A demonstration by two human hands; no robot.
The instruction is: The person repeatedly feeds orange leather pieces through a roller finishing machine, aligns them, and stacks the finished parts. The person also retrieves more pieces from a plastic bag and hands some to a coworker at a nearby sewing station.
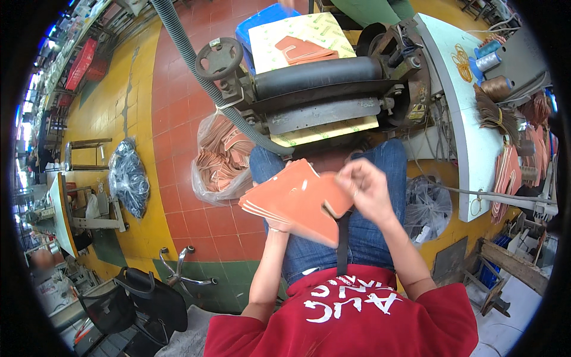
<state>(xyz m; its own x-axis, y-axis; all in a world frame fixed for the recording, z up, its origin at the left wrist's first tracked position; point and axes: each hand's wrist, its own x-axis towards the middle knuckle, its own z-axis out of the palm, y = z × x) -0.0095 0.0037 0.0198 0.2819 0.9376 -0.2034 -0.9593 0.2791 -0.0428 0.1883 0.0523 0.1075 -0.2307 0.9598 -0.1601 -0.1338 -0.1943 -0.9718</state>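
Note:
A fanned stack of salmon-coloured cut leather pieces [288,196] lies over my lap, each with a notch and pale edges. My left hand [278,225] grips the stack from beneath, its fingers mostly hidden under the pieces. At the stack's right edge, my right hand [364,183] pinches the rim of the top piece with thumb and fingers. Just ahead of my knees stands a machine with a black roller [318,78] and a metal handwheel [219,58]. Similar leather pieces [306,50] rest on a yellow patterned sheet [267,44] behind the roller.
A clear plastic bag [205,184] full of similar pieces sits on the red tiles by my left knee. A grey hose [184,41] runs down to the machine. To the right, a white table [455,101] carries thread spools [489,62]. A chair [128,300] stands at the lower left.

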